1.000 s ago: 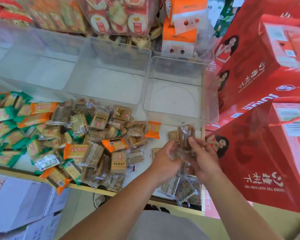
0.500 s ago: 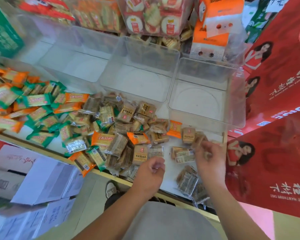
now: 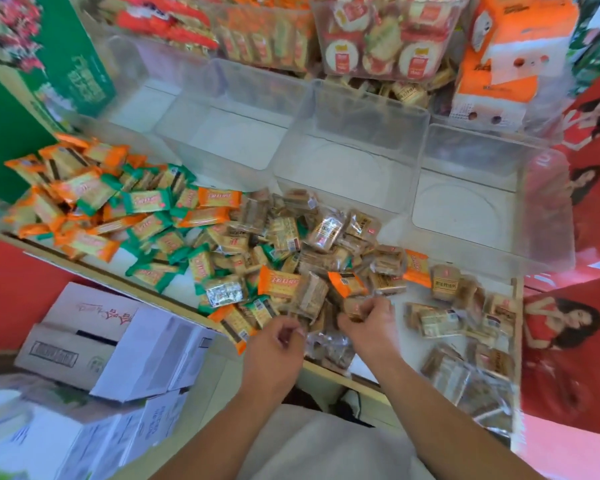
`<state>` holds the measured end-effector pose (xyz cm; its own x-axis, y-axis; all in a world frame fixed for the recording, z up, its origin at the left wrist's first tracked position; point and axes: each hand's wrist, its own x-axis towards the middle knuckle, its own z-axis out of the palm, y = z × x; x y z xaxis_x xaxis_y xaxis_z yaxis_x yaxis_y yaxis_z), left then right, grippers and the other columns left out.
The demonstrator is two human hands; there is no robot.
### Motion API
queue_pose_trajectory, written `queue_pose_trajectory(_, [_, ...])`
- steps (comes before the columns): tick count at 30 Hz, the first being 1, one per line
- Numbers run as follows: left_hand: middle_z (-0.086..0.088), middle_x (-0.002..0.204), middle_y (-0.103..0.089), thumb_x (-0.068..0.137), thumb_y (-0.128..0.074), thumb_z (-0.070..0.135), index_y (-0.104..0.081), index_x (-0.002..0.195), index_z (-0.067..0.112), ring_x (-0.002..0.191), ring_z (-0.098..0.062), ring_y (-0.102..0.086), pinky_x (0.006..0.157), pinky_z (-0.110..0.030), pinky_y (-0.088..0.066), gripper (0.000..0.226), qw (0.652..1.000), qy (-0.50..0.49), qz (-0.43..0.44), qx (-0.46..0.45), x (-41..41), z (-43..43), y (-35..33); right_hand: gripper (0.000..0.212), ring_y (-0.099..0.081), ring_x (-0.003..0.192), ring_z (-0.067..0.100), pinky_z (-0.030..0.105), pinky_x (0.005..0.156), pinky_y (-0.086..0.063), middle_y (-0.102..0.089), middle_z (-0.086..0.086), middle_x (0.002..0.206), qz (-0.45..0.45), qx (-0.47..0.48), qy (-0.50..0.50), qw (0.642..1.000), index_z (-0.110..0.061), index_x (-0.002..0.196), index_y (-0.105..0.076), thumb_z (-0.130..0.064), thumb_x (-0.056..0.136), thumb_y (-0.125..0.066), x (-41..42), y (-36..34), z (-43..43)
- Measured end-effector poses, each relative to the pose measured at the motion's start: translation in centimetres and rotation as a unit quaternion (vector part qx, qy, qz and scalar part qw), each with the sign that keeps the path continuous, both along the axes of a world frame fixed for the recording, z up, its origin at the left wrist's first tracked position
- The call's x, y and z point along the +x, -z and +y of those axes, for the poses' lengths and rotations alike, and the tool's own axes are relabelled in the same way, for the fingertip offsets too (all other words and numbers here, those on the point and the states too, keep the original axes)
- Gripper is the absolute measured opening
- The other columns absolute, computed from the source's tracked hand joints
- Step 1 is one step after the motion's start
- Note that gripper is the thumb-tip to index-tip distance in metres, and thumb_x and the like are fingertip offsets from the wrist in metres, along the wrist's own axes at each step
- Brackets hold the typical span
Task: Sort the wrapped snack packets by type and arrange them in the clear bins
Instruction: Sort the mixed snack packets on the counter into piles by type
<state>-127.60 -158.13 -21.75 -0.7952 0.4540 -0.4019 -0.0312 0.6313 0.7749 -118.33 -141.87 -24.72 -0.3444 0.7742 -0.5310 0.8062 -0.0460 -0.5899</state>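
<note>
Many packets (image 3: pixel 281 237) on shelf (image 3: pixel 184 289) before clear bins (image 3: pixel 361 116)

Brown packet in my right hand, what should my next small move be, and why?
Probably lift the brown packet that the right hand grips and carry it to the right clear bin. That bin looks nearest to this hand and shows no packets inside, while the mixed pile holds brown, orange and green packets together.

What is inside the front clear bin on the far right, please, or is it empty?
Empty: the clear bin shows only its bare floor with a round mark; the brown packets lie outside, in front of it.
</note>
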Motion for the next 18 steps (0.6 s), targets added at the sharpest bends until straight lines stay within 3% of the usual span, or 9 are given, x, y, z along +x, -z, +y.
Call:
queue_pose_trajectory(3, [0.016, 0.097, -0.063, 0.092, -0.072, 0.034, -0.062, 0.103, 0.034, 0.083, -0.004, -0.061, 0.072, -0.030, -0.053, 0.015, 0.996, 0.056, 0.073, -0.017, -2.9, 0.7, -0.6, 0.040, -0.064, 0.081, 0.011, 0.038, 0.069, -0.057, -0.062, -0.007, 0.101, 0.020, 0.001, 0.026, 0.999, -0.031, 0.103, -0.046, -0.034, 0.079, -0.078, 0.6, -0.9, 0.2])
queue_pose_trajectory(7, [0.010, 0.125, -0.060, 0.088, -0.068, 0.053, -0.054, 0.136, 0.028, 0.105, -0.014, -0.062, 0.082, -0.034, -0.055, 0.055, 0.977, 0.162, 0.092, -0.099, -5.4, 3.1, 0.4, 0.053, -0.066, 0.081, 0.010, 0.031, 0.064, -0.054, -0.064, -0.013, 0.102, 0.016, 0.034, 0.026, 0.999, -0.037, 0.125, -0.043, -0.031, 0.084, -0.076, 3.3, -2.0, 1.8])
queue_pose_trajectory(9, [0.010, 0.117, -0.064, 0.086, -0.070, 0.052, -0.057, 0.133, 0.029, 0.097, -0.014, -0.063, 0.075, -0.031, -0.053, 0.054, 0.972, 0.180, 0.082, -0.126, -5.7, 4.1, 0.4, 0.061, -0.065, 0.083, 0.010, 0.026, 0.065, -0.051, -0.063, -0.011, 0.104, 0.011, 0.032, 0.004, 0.999, -0.029, 0.140, -0.044, -0.028, 0.088, -0.076, 4.4, -1.7, 3.4])
queue_pose_trajectory(12, [0.010, 0.109, -0.065, 0.085, -0.076, 0.047, -0.063, 0.128, 0.026, 0.089, -0.010, -0.062, 0.074, -0.029, -0.051, 0.049, 0.978, 0.171, 0.039, -0.112, -5.7, 4.8, 0.8, 0.066, -0.056, 0.099, 0.014, 0.025, 0.083, -0.046, -0.055, -0.004, 0.124, -0.032, 0.039, -0.074, 0.996, -0.022, 0.146, -0.048, -0.030, 0.088, -0.078, 4.9, -0.8, 5.4])
queue_pose_trajectory(15, [0.017, 0.098, -0.069, 0.088, -0.076, 0.043, -0.068, 0.124, 0.021, 0.085, 0.000, -0.065, 0.071, -0.020, -0.052, 0.043, 0.991, 0.116, -0.024, -0.068, -5.5, 4.5, 0.3, 0.064, -0.051, 0.112, 0.016, 0.029, 0.091, -0.044, -0.046, -0.005, 0.132, -0.017, 0.025, -0.108, 0.994, -0.028, 0.141, -0.051, -0.037, 0.085, -0.081, 4.9, 0.1, 6.1])
queue_pose_trajectory(18, [0.025, 0.089, -0.057, 0.091, -0.075, 0.042, -0.061, 0.128, 0.017, 0.078, 0.009, -0.053, 0.066, -0.010, -0.040, 0.047, 0.998, 0.033, -0.033, -0.039, -4.7, 4.1, -0.2, 0.049, -0.052, 0.116, 0.015, 0.026, 0.091, -0.040, -0.050, -0.006, 0.130, 0.021, -0.013, -0.142, 0.990, -0.032, 0.132, -0.056, -0.041, 0.089, -0.076, 4.8, 0.6, 6.6])
